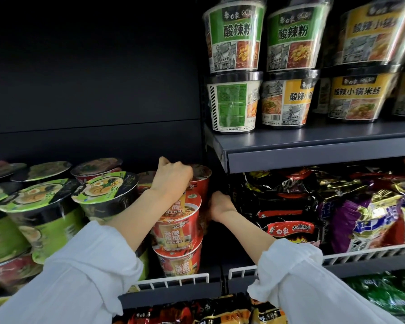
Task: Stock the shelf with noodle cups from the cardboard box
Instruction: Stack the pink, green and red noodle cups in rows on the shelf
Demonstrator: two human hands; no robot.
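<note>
Red noodle cups stand stacked at the right end of the left shelf: a bottom cup (181, 260), a cup (180, 220) above it, and a rear red cup (200, 181) behind. My left hand (171, 181) reaches over the top of the stack, its curled fingers gripping the rim of the rear cup. My right hand (219, 204) holds the right side of the stack low down, fingers hidden behind the cups. The cardboard box is out of view.
Green-lidded noodle bowls (103, 192) crowd the shelf left of the red cups. A white wire rail (173, 280) fences the shelf front. Bagged noodles (288, 206) fill the right shelf. Above it, a grey shelf (313, 148) carries stacked green and yellow bowls (234, 38).
</note>
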